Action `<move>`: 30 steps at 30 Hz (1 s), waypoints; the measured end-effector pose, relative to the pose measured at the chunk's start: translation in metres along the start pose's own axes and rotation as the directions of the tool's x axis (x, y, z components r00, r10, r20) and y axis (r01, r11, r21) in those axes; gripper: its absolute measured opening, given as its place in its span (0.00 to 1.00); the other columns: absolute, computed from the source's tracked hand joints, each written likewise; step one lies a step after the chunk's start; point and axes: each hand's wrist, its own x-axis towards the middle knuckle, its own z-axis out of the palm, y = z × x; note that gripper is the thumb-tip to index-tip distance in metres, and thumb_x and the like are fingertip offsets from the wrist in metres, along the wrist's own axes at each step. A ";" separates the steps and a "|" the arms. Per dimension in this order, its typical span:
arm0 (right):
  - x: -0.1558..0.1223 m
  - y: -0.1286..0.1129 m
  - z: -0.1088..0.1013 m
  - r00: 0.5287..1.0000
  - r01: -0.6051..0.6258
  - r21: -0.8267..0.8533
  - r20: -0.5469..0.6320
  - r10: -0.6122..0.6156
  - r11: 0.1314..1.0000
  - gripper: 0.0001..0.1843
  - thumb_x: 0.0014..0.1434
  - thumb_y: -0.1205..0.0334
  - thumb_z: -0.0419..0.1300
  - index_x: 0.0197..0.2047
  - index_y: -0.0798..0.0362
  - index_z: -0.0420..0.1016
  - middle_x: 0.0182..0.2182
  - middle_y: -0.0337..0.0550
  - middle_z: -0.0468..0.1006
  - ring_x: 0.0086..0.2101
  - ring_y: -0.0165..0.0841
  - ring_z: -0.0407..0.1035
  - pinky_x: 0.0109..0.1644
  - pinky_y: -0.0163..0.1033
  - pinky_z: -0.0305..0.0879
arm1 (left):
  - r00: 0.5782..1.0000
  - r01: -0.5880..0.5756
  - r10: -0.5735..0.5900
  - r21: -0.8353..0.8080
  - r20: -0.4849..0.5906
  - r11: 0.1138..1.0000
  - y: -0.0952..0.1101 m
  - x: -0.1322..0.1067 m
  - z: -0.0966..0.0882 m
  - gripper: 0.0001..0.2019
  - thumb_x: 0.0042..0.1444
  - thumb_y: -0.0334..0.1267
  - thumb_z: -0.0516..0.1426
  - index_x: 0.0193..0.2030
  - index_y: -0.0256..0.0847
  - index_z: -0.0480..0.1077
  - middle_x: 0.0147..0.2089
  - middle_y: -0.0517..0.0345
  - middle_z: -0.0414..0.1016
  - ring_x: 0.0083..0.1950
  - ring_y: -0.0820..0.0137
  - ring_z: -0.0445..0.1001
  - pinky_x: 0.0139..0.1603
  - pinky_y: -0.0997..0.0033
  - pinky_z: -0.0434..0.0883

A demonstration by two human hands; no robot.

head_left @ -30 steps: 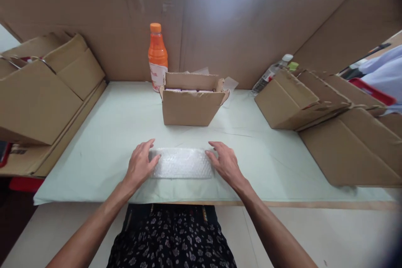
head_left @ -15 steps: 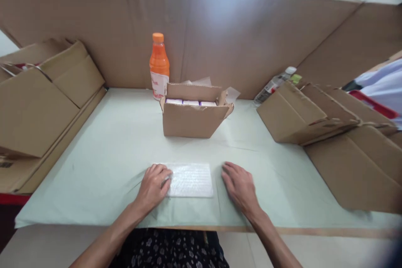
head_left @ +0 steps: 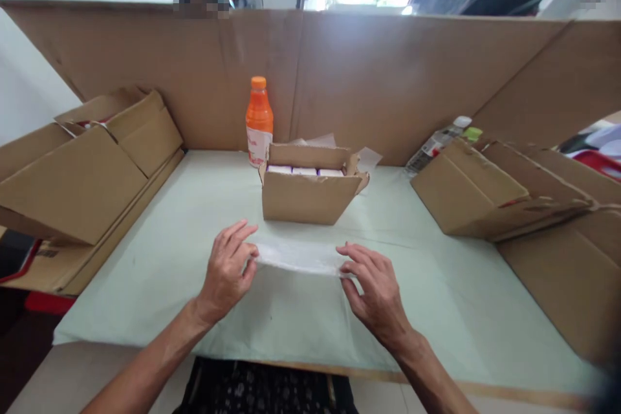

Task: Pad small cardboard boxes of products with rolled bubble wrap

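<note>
Currently the left hand [head_left: 228,266] and right hand [head_left: 377,284] pinch opposite ends of a translucent plastic sheet [head_left: 298,257], on the near side of the open cardboard box [head_left: 303,202]. At its far left stands an orange bottle [head_left: 259,118].

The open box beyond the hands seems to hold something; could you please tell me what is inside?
Inside the box, three white items with purple edges show in a row. Its front wall hides their lower parts and whatever may lie beneath them.
</note>
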 end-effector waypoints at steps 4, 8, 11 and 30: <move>-0.028 0.002 -0.013 0.950 0.026 -0.004 0.310 -0.024 1.000 0.14 0.57 0.71 0.57 0.45 0.50 0.74 0.54 0.50 0.79 0.57 0.47 0.69 0.59 0.57 0.60 | 0.955 -0.052 0.066 -0.056 0.289 0.997 -0.005 -0.035 -0.015 0.16 0.51 0.24 0.53 0.45 0.43 0.69 0.64 0.45 0.70 0.67 0.54 0.66 0.67 0.41 0.63; -0.027 -0.010 -0.002 0.955 -0.113 -0.016 0.274 0.113 0.993 0.16 0.63 0.64 0.57 0.53 0.50 0.74 0.57 0.51 0.77 0.58 0.47 0.68 0.59 0.56 0.62 | 0.977 0.045 -0.019 -0.118 0.212 0.992 0.002 -0.045 -0.005 0.14 0.56 0.27 0.54 0.48 0.43 0.69 0.64 0.45 0.70 0.65 0.56 0.67 0.67 0.44 0.63; -0.007 -0.026 0.023 0.952 -0.072 0.072 0.302 0.047 0.995 0.16 0.65 0.66 0.54 0.55 0.51 0.74 0.58 0.51 0.75 0.59 0.44 0.67 0.59 0.53 0.64 | 0.981 0.073 -0.042 -0.160 0.190 0.984 0.010 -0.025 0.021 0.13 0.57 0.25 0.54 0.46 0.42 0.72 0.58 0.47 0.75 0.61 0.57 0.70 0.61 0.48 0.68; 0.004 0.023 0.032 0.951 -0.306 0.173 0.018 0.308 0.936 0.10 0.67 0.61 0.56 0.39 0.48 0.80 0.48 0.47 0.82 0.46 0.41 0.76 0.53 0.52 0.69 | 0.974 0.088 -0.043 -0.199 0.221 0.976 -0.014 0.019 0.035 0.26 0.57 0.33 0.58 0.63 0.43 0.65 0.66 0.43 0.67 0.67 0.54 0.65 0.66 0.46 0.65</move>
